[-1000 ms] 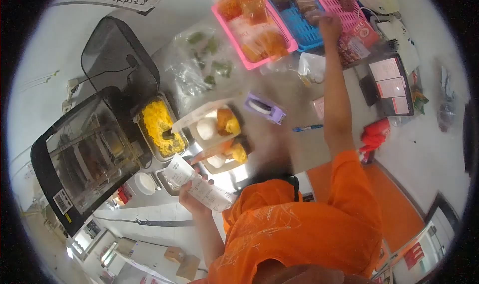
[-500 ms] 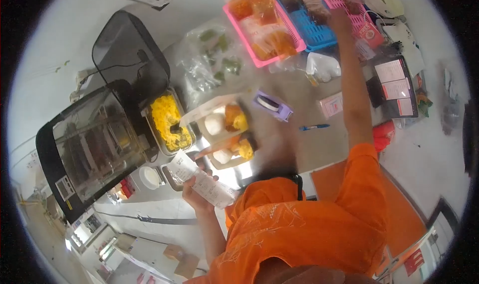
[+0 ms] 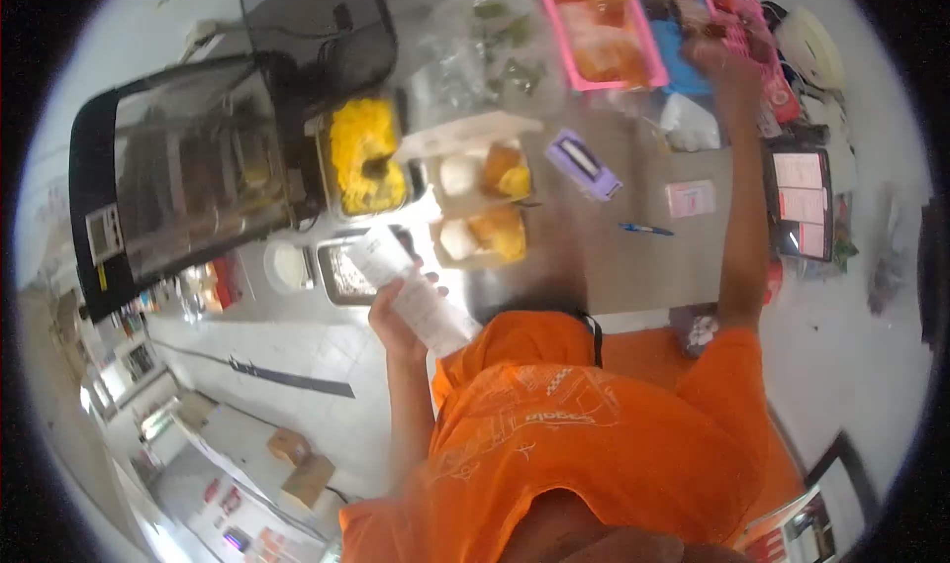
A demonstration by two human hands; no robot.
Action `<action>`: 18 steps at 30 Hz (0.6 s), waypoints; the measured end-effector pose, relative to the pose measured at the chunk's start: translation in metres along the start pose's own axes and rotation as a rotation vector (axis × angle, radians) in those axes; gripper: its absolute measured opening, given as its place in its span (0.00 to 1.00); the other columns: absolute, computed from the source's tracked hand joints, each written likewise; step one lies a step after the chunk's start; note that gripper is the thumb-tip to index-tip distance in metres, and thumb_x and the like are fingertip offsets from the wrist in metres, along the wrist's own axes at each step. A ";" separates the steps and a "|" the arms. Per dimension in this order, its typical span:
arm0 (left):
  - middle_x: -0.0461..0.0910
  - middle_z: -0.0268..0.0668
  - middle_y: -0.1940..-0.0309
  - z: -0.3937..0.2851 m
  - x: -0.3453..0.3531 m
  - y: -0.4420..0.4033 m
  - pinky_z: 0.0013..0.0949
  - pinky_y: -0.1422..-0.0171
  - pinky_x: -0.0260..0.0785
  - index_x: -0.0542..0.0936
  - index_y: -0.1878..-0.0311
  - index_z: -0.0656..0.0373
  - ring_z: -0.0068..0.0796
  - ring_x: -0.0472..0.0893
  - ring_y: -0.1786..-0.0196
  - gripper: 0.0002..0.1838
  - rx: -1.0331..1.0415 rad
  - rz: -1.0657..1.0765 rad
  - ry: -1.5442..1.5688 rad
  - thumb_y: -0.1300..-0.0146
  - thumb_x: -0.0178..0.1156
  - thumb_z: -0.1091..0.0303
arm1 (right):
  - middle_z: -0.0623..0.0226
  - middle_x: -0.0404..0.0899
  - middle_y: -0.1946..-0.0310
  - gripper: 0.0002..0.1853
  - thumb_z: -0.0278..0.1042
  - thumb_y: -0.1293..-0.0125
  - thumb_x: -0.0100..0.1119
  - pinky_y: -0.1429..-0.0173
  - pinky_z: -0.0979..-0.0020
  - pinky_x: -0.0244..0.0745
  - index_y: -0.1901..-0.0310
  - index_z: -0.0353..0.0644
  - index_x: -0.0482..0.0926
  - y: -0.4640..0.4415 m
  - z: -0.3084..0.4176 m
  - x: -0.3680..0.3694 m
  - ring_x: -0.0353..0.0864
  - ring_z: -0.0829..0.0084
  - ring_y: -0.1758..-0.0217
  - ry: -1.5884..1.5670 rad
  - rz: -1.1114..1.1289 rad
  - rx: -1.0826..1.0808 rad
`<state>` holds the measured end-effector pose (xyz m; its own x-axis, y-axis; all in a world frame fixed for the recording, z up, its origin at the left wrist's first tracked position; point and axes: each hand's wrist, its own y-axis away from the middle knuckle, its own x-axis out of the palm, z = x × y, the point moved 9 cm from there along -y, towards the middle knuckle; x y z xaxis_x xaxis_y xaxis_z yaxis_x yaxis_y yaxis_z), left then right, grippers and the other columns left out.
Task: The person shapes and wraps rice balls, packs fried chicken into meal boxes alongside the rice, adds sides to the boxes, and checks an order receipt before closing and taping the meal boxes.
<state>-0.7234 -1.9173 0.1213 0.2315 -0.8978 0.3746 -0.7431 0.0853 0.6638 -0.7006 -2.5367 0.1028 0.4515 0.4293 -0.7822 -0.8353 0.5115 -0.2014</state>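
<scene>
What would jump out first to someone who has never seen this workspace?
Probably the bright orange shirt, filling the bottom middle of the view. Next might come the vivid yellow food in its tray, upper left of centre, and the pink basket at the top. The left hand holds a long white paper slip left of centre.

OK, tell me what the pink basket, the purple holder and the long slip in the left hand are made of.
The pink basket looks like molded plastic: evenly colored, with a thick rim. The purple holder is probably hard, smooth plastic, though blur hides its finish. The slip looks like thin, matte paper: white, faintly printed and lightly curved in the left hand.
</scene>
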 end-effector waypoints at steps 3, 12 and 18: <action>0.77 0.42 0.53 -0.003 -0.002 0.005 0.44 0.56 0.75 0.68 0.36 0.62 0.38 0.79 0.58 0.27 0.019 0.027 0.057 0.40 0.50 0.65 | 0.66 0.88 0.59 0.13 0.40 0.29 0.57 0.56 0.68 0.79 0.56 0.42 0.87 0.076 0.108 0.048 0.86 0.73 0.62 -0.434 0.237 -0.112; 0.77 0.42 0.53 -0.025 -0.026 0.024 0.42 0.56 0.75 0.68 0.36 0.63 0.39 0.79 0.58 0.29 0.099 0.021 0.076 0.42 0.52 0.64 | 0.60 0.86 0.54 0.18 0.40 0.39 0.71 0.47 0.65 0.76 0.49 0.45 0.84 0.177 0.258 0.137 0.85 0.62 0.53 -0.458 0.284 -0.009; 0.76 0.45 0.50 0.015 -0.083 0.007 0.46 0.51 0.78 0.67 0.35 0.64 0.42 0.80 0.54 0.28 0.003 -0.100 0.091 0.38 0.51 0.64 | 0.61 0.86 0.58 0.13 0.41 0.38 0.70 0.50 0.64 0.76 0.57 0.43 0.86 0.270 0.286 0.207 0.85 0.63 0.56 -0.430 0.693 -0.124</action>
<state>-0.7571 -1.8480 0.0854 0.3603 -0.8588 0.3642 -0.7153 -0.0037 0.6988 -0.7431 -2.0967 0.0556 -0.1194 0.8775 -0.4645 -0.9858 -0.0491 0.1606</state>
